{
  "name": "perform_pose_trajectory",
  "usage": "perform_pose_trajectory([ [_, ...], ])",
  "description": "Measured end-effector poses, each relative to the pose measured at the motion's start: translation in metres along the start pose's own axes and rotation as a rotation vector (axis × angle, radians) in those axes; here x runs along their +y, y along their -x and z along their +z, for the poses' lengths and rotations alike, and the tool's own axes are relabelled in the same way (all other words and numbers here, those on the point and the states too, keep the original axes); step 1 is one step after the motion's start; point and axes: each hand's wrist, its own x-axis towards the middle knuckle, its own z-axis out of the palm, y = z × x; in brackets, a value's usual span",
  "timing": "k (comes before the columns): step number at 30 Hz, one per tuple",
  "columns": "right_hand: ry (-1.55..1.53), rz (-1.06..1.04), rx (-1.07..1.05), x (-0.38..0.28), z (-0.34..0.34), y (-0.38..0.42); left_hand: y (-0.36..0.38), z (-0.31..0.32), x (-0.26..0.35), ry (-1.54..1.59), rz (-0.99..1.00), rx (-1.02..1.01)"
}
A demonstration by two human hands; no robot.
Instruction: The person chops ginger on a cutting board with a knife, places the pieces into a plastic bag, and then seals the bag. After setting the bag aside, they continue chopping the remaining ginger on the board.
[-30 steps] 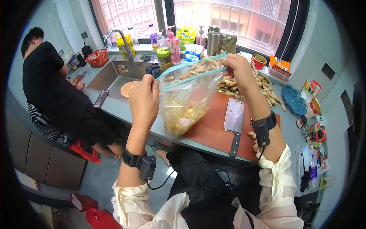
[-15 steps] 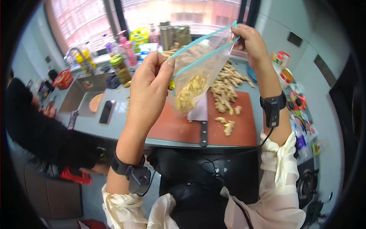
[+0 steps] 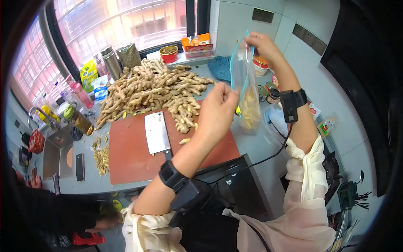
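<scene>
While pinched at both ends of its zip edge, hangs in the air just right of the board (image 3: 134, 155), above the counter (image 3: 256, 147) and touching nothing below: a bag (image 3: 245, 84), clear, turned nearly edge-on. Left hand (image 3: 218, 110) closed on the near corner, right hand (image 3: 260, 44) closed on the far, higher corner. Judged light but bottom-heavy, with the slices (image 3: 250, 111) slumped in the lowest part. Thin, soft film, likely slick, with no stiffness of its own; sags wherever unsupported. Best taken by the thicker zip strip, at the corners as now, or cradled under the load; a grip on the bare film would probably slip or stretch it. Cannot tell whether the zip is sealed. On the board, a cleaver (image 3: 156, 132) lying flat, handle toward the near edge. Across the far edge of the board and beyond it, a big heap of ginger (image 3: 155, 88). Left of the board, peelings (image 3: 100, 155) and a phone (image 3: 79, 166), then a sink (image 3: 50, 155). Right of the board, past the bag, small jars (image 3: 268, 94) by the tiled wall. Beyond the board, bottles along a wide window. Well left of the board, low down, another person's hand (image 3: 31, 181).
</scene>
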Motion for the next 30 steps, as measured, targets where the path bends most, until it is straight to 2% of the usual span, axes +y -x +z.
perform_pose_trajectory([
  [1, 0.006, 0.003, 0.008, 0.014, -0.005, 0.003, -0.007, 0.010, -0.024, -0.046, -0.008, -0.012],
  [3, 0.331, 0.075, 0.037, 0.039, -0.006, 0.020, -0.010, 0.029, -0.064, -0.126, -0.007, -0.036],
  [6, 0.247, 0.159, 0.026, 0.086, -0.007, 0.035, 0.000, 0.040, -0.099, -0.253, -0.035, -0.084],
  [8, 0.282, 0.132, 0.056, 0.093, -0.007, 0.046, 0.007, 0.041, -0.099, -0.284, -0.134, -0.155],
  [10, 0.375, 0.071, 0.077, 0.103, -0.009, 0.054, 0.009, 0.044, -0.106, -0.329, -0.107, -0.141],
  [12, 0.381, 0.035, 0.107, 0.104, -0.004, 0.060, 0.008, 0.043, -0.115, -0.421, -0.071, -0.103],
  [13, 0.280, 0.026, 0.059, 0.101, -0.001, 0.061, 0.008, 0.042, -0.121, -0.354, -0.070, -0.099],
  [14, 0.106, 0.111, 0.022, 0.079, 0.008, 0.067, 0.008, 0.037, -0.122, -0.396, -0.059, -0.099],
  [15, 0.274, 0.136, 0.015, 0.078, 0.005, 0.064, 0.007, 0.037, -0.123, -0.415, -0.059, -0.064],
  [16, 0.323, 0.137, -0.043, 0.108, -0.009, 0.048, 0.006, 0.036, -0.124, -0.415, -0.044, -0.042],
  [17, 0.249, 0.130, 0.009, 0.120, -0.007, 0.046, 0.007, 0.035, -0.124, -0.396, -0.050, -0.015],
  [19, 0.223, 0.176, -0.040, 0.105, 0.003, 0.048, 0.006, 0.035, -0.122, -0.381, -0.076, 0.001],
  [21, 0.276, 0.242, -0.204, 0.083, 0.018, 0.061, 0.006, 0.032, -0.125, -0.366, -0.054, 0.017],
  [24, 0.288, 0.299, -0.371, 0.108, 0.029, 0.077, 0.005, 0.026, -0.125, -0.352, -0.036, 0.044],
  [27, 0.142, 0.334, -0.288, 0.130, 0.024, 0.081, 0.002, 0.020, -0.127, -0.394, -0.076, 0.156],
  [28, 0.215, 0.377, -0.233, 0.134, 0.014, 0.079, -0.001, 0.016, -0.134, -0.390, -0.078, 0.147],
  [30, 0.172, 0.409, -0.211, 0.144, -0.001, 0.078, -0.011, 0.002, -0.139, -0.350, -0.077, 0.299],
])
